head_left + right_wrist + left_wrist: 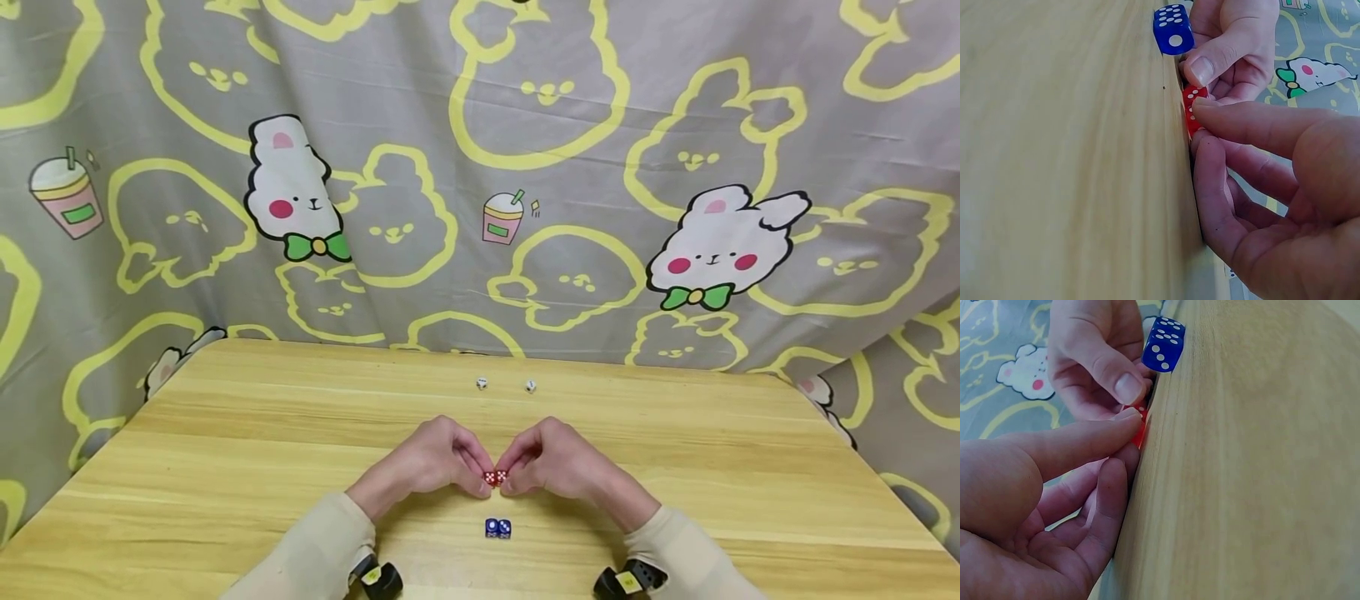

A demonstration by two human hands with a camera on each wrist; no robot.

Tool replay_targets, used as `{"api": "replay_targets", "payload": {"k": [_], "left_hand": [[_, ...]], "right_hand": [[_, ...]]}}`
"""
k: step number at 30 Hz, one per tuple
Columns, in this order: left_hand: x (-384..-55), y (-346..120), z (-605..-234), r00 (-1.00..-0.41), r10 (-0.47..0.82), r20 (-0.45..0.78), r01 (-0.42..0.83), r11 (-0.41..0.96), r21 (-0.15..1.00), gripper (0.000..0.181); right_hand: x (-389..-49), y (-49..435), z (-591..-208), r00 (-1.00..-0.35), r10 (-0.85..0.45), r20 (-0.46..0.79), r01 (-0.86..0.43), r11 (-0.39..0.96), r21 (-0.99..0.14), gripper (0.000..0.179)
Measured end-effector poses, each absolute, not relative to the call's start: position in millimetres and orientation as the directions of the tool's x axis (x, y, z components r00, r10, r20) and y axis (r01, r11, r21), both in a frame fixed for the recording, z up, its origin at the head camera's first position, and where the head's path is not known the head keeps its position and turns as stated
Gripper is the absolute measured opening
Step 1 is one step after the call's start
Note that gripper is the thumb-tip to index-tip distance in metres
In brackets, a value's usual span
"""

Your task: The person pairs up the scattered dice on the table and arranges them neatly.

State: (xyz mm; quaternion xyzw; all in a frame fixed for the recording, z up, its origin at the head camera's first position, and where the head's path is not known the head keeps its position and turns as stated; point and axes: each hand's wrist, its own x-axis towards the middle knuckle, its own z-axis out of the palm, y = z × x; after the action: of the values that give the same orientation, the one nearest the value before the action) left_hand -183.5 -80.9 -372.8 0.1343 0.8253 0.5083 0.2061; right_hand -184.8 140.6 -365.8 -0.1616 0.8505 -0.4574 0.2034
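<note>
Two red dice with white pips stand side by side on the wooden table, apparently touching. My left hand [437,457] pinches the left red die [490,477] between thumb and fingers. From the other side, my right hand [553,458] pinches the right red die [502,477] in the same way. Fingertips hide much of both dice in the wrist views, where red [1192,105] shows between the thumbs. Nearer to me, a pair of blue dice [498,528] sits side by side, just in front of the hands.
Farther back on the table [247,433] lie two white dice, a left one [482,383] and a right one [531,387], with a gap between them. A grey patterned curtain [420,108] hangs behind the table's far edge and along its sides.
</note>
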Motion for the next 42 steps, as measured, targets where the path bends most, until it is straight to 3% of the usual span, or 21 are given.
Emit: {"api": "replay_targets", "payload": {"k": [42], "left_hand": [[-183.9, -82.7, -372.4, -0.872, 0.435, -0.226, -0.010, 0.444, 0.896, 0.024]], "right_hand": [[-186.6, 143.5, -366.0, -0.849, -0.484, -0.214, -0.087, 0.527, -0.845, 0.020]]}}
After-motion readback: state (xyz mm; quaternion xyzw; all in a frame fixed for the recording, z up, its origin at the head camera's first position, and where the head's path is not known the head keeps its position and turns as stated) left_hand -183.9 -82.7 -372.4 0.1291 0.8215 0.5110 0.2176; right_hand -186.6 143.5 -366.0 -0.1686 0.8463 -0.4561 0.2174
